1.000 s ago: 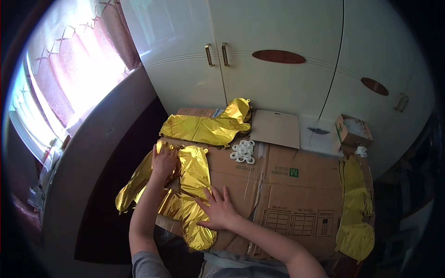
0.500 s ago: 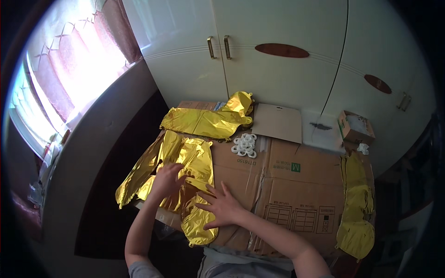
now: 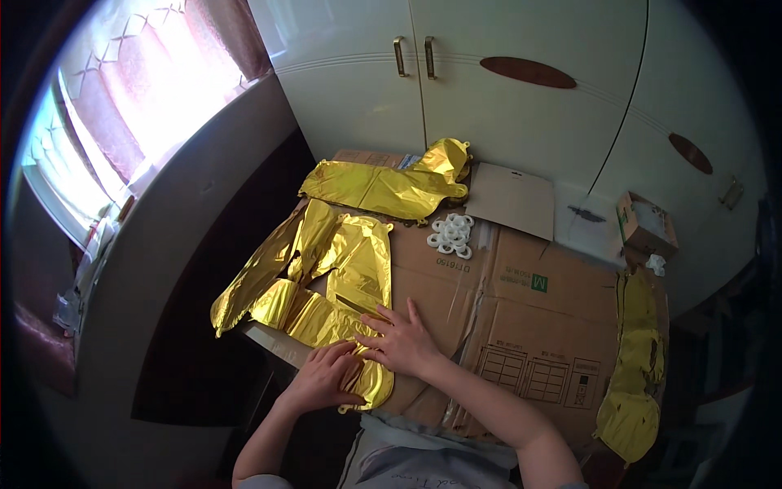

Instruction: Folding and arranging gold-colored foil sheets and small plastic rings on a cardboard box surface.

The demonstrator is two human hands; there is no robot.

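A flat gold foil balloon (image 3: pixel 362 261) lies creased on the left part of the cardboard, its strips bending toward my body. At its near end my left hand (image 3: pixel 322 381) has curled its fingers and thumb round the foil edge. My right hand (image 3: pixel 405 344) rests just to the right with fingers spread, the fingertips on the foil and the palm over the cardboard. The two hands are close together. Part of the balloon's near end is hidden under the left fingers.
Flattened cardboard (image 3: pixel 521 322) covers the table. Another gold foil balloon (image 3: pixel 366 186) lies at the back and a yellow one (image 3: pixel 639 350) at the right edge. White rings (image 3: pixel 450 236) sit in a pile near a brown card sheet (image 3: pixel 511 200). A small box (image 3: pixel 648 224) stands back right, before cabinets.
My left hand has come down from the balloon's middle to its near end. The right hand stays spread beside it. The view has shifted, so the table sits slightly higher and further right.
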